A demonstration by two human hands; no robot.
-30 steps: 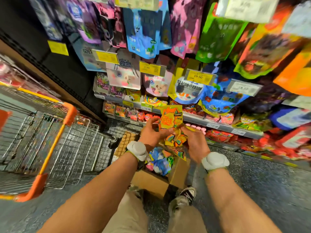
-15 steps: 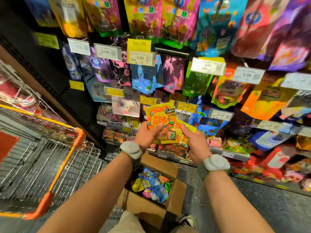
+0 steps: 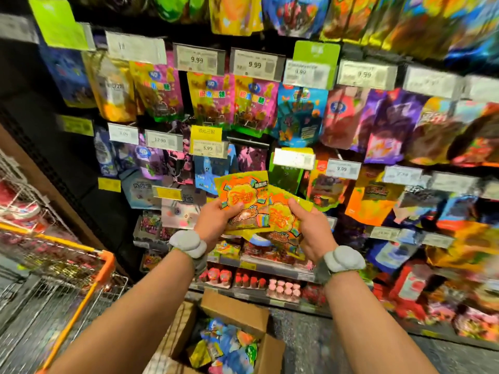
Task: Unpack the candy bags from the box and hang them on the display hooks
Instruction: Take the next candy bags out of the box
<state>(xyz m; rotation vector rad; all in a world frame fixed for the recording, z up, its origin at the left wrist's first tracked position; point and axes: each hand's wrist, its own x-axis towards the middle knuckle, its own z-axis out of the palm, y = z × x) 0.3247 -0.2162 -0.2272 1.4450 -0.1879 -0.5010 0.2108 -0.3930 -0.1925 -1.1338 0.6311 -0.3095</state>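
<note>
Chest-high before the hook wall [image 3: 81, 157], well above the open box [image 3: 237, 317]: two orange-and-yellow candy bags held fanned and overlapping. Left hand [image 3: 213, 222] gripping the nearer bag [image 3: 240, 198], thumb across its lower front. Right hand [image 3: 310, 230] gripping the second bag [image 3: 283, 220], tucked partly behind the first. More bags, blue and mixed colours [image 3: 229, 349], lying loose in the box on the floor; orange-handled cart [image 3: 106, 265] off to the left.

Step judged in hand: matching product to peg. No identical orange pack plainly seen hanging; right side too blurred to tell. Advice for doing it well: find the matching price tag first, then split the pair, one bag to a hand. Pinch near the top edge, front facing out, punched hole squared to the hook tip, slid fully back. Hang-holes not discernible, so worth checking orientation before reaching.
</note>
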